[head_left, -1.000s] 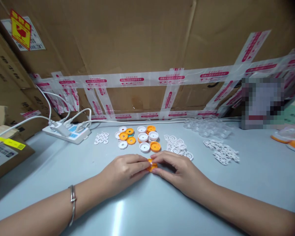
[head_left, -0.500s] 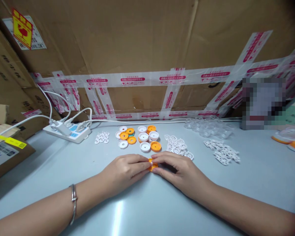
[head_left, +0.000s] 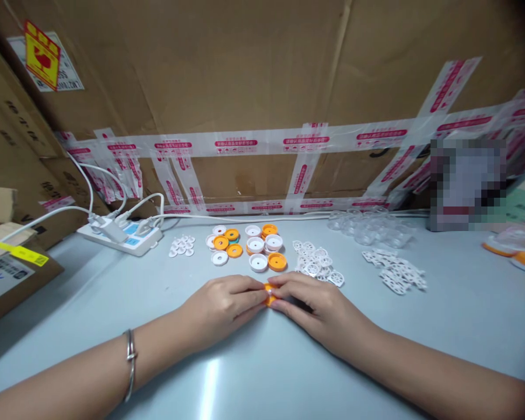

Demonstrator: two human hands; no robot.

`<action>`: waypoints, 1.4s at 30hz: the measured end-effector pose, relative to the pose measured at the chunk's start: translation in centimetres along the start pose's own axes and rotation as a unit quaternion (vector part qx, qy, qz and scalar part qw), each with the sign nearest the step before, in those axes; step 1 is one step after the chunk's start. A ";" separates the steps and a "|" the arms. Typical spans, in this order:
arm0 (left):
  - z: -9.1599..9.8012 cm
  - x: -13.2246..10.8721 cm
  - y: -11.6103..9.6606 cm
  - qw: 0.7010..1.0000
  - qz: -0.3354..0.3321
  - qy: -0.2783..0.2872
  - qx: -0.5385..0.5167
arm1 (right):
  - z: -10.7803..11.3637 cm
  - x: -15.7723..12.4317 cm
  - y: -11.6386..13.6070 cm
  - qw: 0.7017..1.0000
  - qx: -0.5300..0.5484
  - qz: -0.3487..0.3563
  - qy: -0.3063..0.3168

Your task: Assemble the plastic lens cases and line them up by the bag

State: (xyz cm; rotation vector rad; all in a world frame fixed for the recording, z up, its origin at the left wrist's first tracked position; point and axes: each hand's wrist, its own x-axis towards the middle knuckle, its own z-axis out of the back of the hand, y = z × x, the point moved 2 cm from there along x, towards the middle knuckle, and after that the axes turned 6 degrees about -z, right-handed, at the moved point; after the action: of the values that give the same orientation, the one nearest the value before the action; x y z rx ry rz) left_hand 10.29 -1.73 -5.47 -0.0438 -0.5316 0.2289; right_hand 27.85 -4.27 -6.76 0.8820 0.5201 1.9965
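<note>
Between my fingertips, low over the table, is a round orange plastic part (head_left: 269,300), mostly covered by the fingers. My left hand (head_left: 230,303) is closed on its left side. My right hand (head_left: 317,300) pinches it from the right, fingers at the far rim and thumb at the near one. A small whitish bit shows at its middle, too small to name. Just beyond my hands sit orange cups (head_left: 277,261) and white cups (head_left: 258,262), some of them stacked. Orange and white rings (head_left: 220,258) lie left of these. Flat white perforated pieces (head_left: 317,261) are heaped near my right hand.
Small white pegs (head_left: 182,245) lie at left, beside a power strip (head_left: 122,236) with plugged cables. Clear plastic domes (head_left: 371,226) and white cut-out pieces (head_left: 396,271) are at right. A large taped carton (head_left: 245,70) walls off the back. An opened box (head_left: 13,268) stands far left.
My right fingers have shifted slightly left over the orange part, covering more of it. The left hand stays nearly still. The view has moved slightly.
</note>
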 end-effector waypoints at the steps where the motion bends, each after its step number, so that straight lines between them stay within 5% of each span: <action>1: 0.0 0.0 0.0 1.000 0.001 0.004 0.000 | 0.0 0.0 0.1 1.000 -0.003 0.001 0.002; 13: 0.1 0.1 0.0 0.996 0.026 0.082 -0.015 | -0.4 -0.1 0.5 0.997 -0.070 0.038 0.008; 19: 3.6 1.2 1.6 0.992 0.090 0.057 -0.074 | -0.1 -0.1 0.3 0.999 -0.036 0.003 0.009; 25: 6.2 1.4 2.7 0.964 0.164 0.206 -0.040 | -0.1 0.1 0.1 1.000 -0.007 -0.026 0.002; 30: 5.6 1.2 2.1 0.956 0.142 0.251 -0.050 | 0.1 0.0 0.2 1.000 0.011 -0.029 -0.001; 42: 4.5 1.1 1.8 0.936 0.215 0.280 -0.006 | 0.0 0.0 0.3 0.999 0.003 -0.031 0.025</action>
State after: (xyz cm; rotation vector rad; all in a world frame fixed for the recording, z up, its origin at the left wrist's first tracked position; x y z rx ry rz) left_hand 8.57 0.17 -1.24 -0.2318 0.0549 0.6197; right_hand 27.66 -4.41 -6.57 0.8124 0.5759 1.9656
